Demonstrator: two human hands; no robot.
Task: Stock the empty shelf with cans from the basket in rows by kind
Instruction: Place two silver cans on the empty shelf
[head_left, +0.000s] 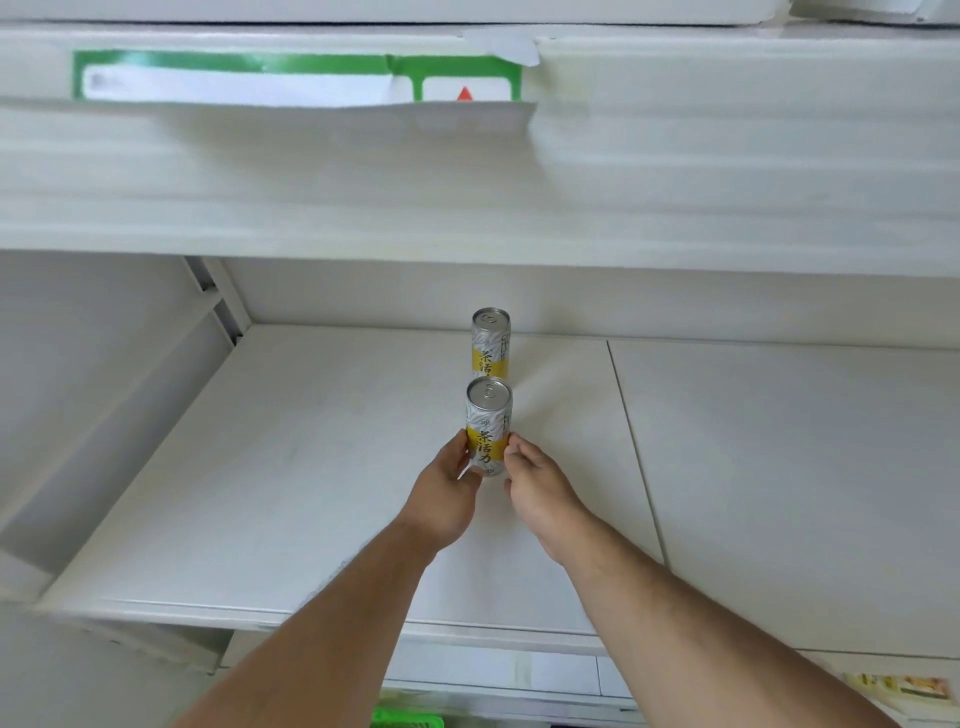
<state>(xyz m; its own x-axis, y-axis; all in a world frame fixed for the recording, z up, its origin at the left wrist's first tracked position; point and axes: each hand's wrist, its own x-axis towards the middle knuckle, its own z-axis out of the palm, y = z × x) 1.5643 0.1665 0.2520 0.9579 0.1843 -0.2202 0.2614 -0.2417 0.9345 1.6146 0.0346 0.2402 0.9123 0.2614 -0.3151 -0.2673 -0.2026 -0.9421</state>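
A: Entry. Front can (488, 426), silver with a yellow band, stands upright on the white shelf (311, 467), about mid-depth.

B: Held?

A: Yes, from both sides. Left hand (444, 499) has its thumb and fingers curled against the can's left side, low on the yellow band. Right hand (537, 488) pinches the right side at the same height, fingers (514, 452) bent round it. Whether the can's base touches the shelf, I cannot tell; the hands cover it.

B: Anything else on the shelf?

A: A second can (491, 343) of the same kind, upright, straight behind the first and near the back wall. The two line up front to back; the front one overlaps its lower part from here.

B: Surroundings?

A: Shelf above carries a green-edged label strip (291, 78), text blurred. Below the shelf edge, a bit of green basket (408, 719) shows between the forearms.
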